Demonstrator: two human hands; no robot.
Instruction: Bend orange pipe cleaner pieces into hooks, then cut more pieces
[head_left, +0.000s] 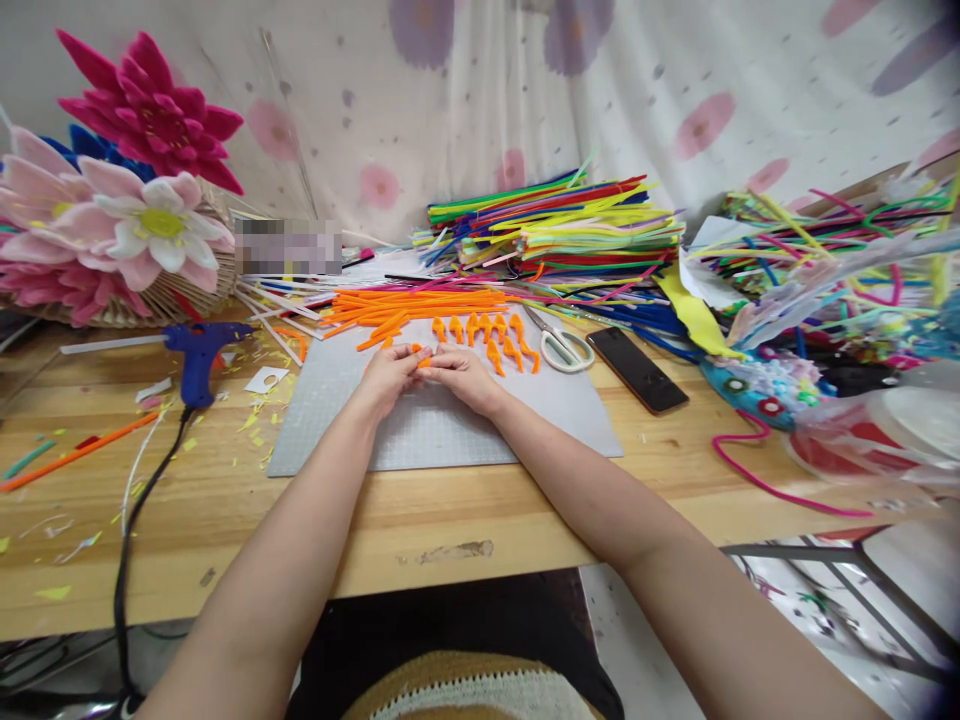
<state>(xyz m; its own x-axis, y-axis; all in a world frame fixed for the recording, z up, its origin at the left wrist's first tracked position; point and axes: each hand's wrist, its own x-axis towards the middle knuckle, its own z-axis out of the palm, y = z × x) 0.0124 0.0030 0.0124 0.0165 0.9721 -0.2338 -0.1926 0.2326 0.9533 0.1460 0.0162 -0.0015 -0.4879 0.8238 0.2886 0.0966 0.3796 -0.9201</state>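
My left hand (388,378) and my right hand (463,376) meet over the grey cutting mat (450,435). Between their fingertips is a small orange piece (424,358), pinched from both sides and mostly covered by the fingers. Just beyond the hands lie long orange pipe cleaners (420,305). Several bent orange pieces (495,358) are laid out in rows on the mat, to the right of those stems. Scissors with pale handles (566,351) rest at the mat's back right edge.
A blue glue gun (196,365) stands at left, its black cord running down over the table edge. A black phone (637,370) lies right of the mat. Colourful pipe-cleaner bundles (555,225) are piled behind; felt flowers (161,220) fill the back left. A plastic tub (900,430) sits at right.
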